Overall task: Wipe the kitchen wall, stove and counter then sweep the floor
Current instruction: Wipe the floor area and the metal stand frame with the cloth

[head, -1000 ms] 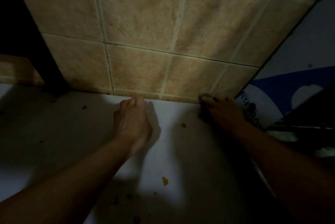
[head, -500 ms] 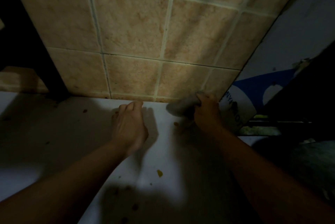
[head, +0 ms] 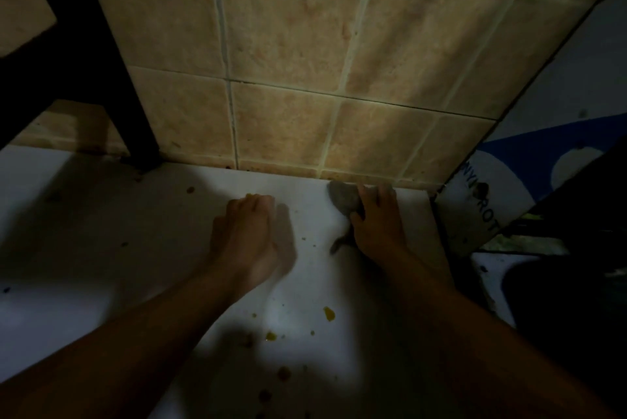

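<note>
A white counter (head: 176, 242) runs below a beige tiled wall (head: 291, 45); yellow and brown spots dot the counter. My right hand (head: 376, 221) grips a small grey cloth (head: 342, 199) and presses it on the counter where it meets the wall. My left hand (head: 246, 235) rests on the counter a little to the left, fingers curled under, holding nothing that I can see.
A dark post (head: 101, 79) stands against the wall at the left. A blue and white printed sheet (head: 502, 194) leans at the right end of the counter, with a dark object (head: 576, 249) beyond it. The scene is dim.
My right hand has slid the cloth along the wall's foot, first leftward, then back toward the corner. My left hand has drawn back slightly from the wall.
</note>
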A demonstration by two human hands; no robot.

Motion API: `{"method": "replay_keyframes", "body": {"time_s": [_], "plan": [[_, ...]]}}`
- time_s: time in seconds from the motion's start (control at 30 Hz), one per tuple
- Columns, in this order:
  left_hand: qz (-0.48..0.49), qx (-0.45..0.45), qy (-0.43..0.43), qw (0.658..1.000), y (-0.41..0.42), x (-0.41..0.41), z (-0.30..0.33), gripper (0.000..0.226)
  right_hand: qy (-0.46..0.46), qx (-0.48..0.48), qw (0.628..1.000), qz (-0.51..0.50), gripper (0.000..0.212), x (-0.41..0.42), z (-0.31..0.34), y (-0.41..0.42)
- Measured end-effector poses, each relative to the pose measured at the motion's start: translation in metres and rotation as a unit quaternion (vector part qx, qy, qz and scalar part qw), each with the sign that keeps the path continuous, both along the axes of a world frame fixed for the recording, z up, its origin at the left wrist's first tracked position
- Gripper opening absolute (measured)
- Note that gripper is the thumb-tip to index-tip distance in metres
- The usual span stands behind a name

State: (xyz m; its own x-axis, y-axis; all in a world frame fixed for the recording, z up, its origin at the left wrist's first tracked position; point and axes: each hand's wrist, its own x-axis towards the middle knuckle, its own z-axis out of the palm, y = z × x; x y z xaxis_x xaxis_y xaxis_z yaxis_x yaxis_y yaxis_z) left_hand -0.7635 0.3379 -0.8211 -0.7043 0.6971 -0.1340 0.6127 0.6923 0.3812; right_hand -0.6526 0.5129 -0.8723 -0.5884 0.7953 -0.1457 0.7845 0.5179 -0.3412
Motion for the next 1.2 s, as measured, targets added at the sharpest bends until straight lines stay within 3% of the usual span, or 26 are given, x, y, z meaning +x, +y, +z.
{"method": "replay_keyframes", "body": {"time_s": [0.1,0.17,0.23,0.3,0.4,0.53,0.77,0.87,0.9,0.97,1.07,1.13,1.2], "plan": [[-0.004,-0.009,-0.016,1.000,-0.006,-0.006,-0.005,0.062,0.019,0.046,0.999,-0.018,0.056,-0.003,-0.012,-0.010],[0.000,-0.013,-0.017,1.000,-0.010,-0.011,-0.007,0.065,0.097,-0.007,0.995,-0.028,0.057,-0.012,-0.010,-0.023],[0.003,-0.014,-0.018,1.000,-0.012,-0.014,-0.007,0.067,0.131,-0.039,0.989,0.061,0.079,-0.020,-0.015,-0.040],[0.004,-0.017,-0.011,1.000,-0.014,-0.015,-0.008,0.066,0.097,-0.025,0.984,0.150,0.094,-0.021,-0.021,-0.051],[0.011,-0.028,-0.013,0.999,-0.020,-0.017,-0.012,0.063,0.181,-0.040,0.980,0.077,0.047,-0.012,-0.023,-0.030],[0.024,-0.060,-0.021,0.998,-0.032,-0.025,-0.016,0.061,0.093,0.035,0.994,-0.050,0.059,-0.006,-0.022,-0.004],[0.057,-0.109,-0.012,0.992,-0.051,-0.047,-0.018,0.059,0.187,0.066,0.965,0.173,0.047,-0.079,-0.031,-0.083],[0.053,-0.106,-0.011,0.993,-0.062,-0.052,-0.025,0.060,0.200,0.104,0.955,0.194,0.036,-0.063,-0.036,-0.051],[0.050,-0.108,-0.009,0.993,-0.066,-0.053,-0.028,0.062,0.181,0.138,0.957,0.181,0.042,-0.061,-0.040,-0.040],[0.044,-0.112,-0.002,0.993,-0.070,-0.054,-0.031,0.063,0.194,0.104,0.969,0.110,0.058,-0.069,-0.041,-0.043],[0.036,-0.112,0.010,0.993,-0.070,-0.055,-0.033,0.064,0.207,0.084,0.972,0.078,0.039,-0.098,-0.029,-0.084],[0.039,-0.111,0.007,0.993,-0.070,-0.056,-0.033,0.066,0.273,0.085,0.950,0.125,0.031,-0.105,-0.026,-0.103],[0.048,-0.116,0.018,0.992,-0.071,-0.059,-0.033,0.070,0.261,0.083,0.935,0.227,0.042,-0.102,-0.027,-0.101]]}}
